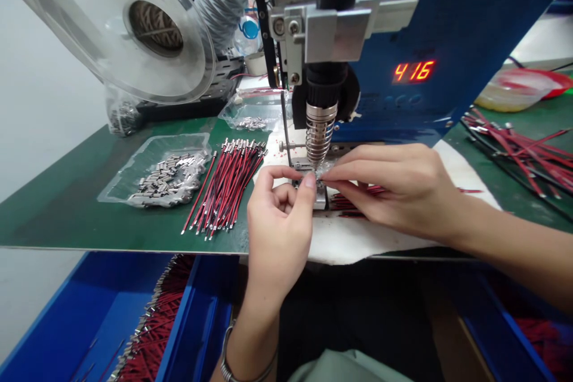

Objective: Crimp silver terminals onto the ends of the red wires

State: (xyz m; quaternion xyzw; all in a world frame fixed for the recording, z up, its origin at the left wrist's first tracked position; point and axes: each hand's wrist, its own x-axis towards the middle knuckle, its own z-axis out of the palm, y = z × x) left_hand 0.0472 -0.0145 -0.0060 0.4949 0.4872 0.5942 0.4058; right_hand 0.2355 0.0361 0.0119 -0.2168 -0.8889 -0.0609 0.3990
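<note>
My left hand (278, 221) pinches thumb and forefinger together at a small metal fixture (319, 194) under the machine's spring-wrapped tip (319, 137). My right hand (394, 188) reaches in from the right, its fingertips pressed together at the same spot, meeting the left fingertips. What they pinch is too small to name. A few red wires (347, 202) lie under my right hand. A bundle of red and black wires (226, 188) with metal ends lies to the left of my left hand.
A clear tray of small metal terminals (168, 178) sits left of the bundle. A blue machine shows 416 on a red display (414, 71). More red wires (523, 152) lie at right. A blue bin (80, 328) below the table edge holds finished wires. A clear reel (129, 24) hangs upper left.
</note>
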